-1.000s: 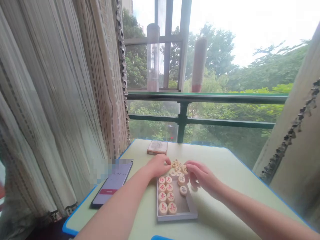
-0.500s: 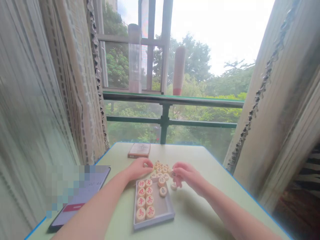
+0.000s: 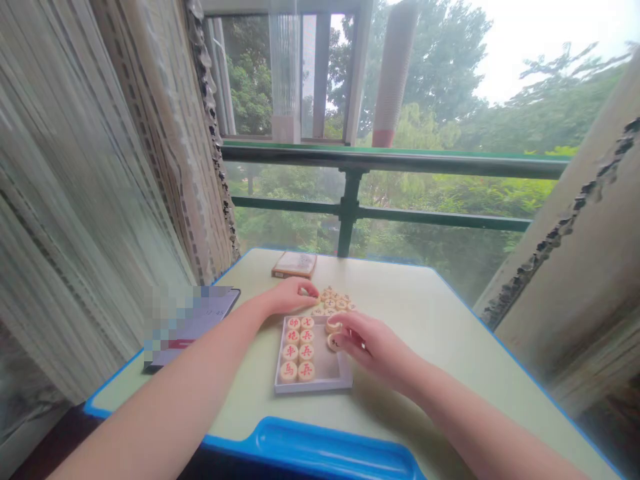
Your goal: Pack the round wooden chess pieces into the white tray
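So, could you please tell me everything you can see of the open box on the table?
The box is shallow, rectangular, whitish, seemingly cardboard, open-topped. It lies flat on the green table, near its front edge. Eight round wooden pieces with red characters fill its left side in two columns; the right side is mostly bare. The right hand pinches a piece over its far right corner. The left hand rests just beyond its far edge.

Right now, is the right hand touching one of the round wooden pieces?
Touching. The head view shows the right hand pinching a round piece between its fingertips, over the white box.
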Demonstrator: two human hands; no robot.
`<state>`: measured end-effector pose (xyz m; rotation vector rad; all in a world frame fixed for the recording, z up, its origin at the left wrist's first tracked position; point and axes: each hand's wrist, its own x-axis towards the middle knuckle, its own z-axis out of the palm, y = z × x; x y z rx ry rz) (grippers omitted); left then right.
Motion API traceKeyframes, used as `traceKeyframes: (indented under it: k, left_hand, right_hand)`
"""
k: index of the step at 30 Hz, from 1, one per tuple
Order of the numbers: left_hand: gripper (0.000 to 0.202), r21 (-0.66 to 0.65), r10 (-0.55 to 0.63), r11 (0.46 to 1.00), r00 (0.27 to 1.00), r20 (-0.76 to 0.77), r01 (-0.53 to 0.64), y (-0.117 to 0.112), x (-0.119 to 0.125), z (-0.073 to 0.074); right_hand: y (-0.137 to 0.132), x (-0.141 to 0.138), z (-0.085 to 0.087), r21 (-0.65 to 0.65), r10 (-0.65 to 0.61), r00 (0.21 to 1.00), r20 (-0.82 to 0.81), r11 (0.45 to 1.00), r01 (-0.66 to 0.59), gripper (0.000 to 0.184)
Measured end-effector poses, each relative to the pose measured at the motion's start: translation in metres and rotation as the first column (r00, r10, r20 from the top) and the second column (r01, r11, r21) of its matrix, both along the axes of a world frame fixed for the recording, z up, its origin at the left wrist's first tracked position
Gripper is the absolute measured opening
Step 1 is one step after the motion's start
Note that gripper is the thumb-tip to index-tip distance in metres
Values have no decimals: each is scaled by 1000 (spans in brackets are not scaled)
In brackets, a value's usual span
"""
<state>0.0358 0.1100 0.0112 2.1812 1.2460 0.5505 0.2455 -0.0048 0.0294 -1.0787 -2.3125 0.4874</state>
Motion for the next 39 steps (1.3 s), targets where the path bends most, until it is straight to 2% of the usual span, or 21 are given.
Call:
traceKeyframes:
  k: [4, 9, 15, 21, 28, 33, 39]
  left_hand:
    - [33, -41, 12, 999, 999, 43, -10, 3, -5, -1]
    - [34, -55, 35, 998, 996, 78, -31, 3, -6, -3]
    - [34, -73, 31, 997, 993, 113, -23, 1, -4, -3]
    - [32, -50, 61, 997, 986, 153, -54, -3, -3, -1]
    - [29, -58, 69, 997, 980, 185, -59, 0, -2, -3]
    - [29, -57, 70, 996, 983, 172, -61, 3, -2, -6]
    - [29, -64, 57, 997, 982, 181, -46, 1, -2, -5]
  right_hand:
    - [-7, -4, -1, 67, 116, 983, 144, 990, -127, 19]
    - [-9, -8, -3, 116, 49, 974, 220, 990, -76, 17]
    - [-10, -9, 0, 27, 47, 977, 210, 998, -54, 20]
    - [-16, -12, 7, -97, 104, 985, 137, 991, -91, 16]
    - [-10, -15, 2, -78, 120, 983, 137, 991, -110, 13]
    - [-5, -13, 1, -35, 31, 986, 167, 999, -26, 17]
    - [-7, -14, 4, -46, -5, 978, 207, 999, 14, 14]
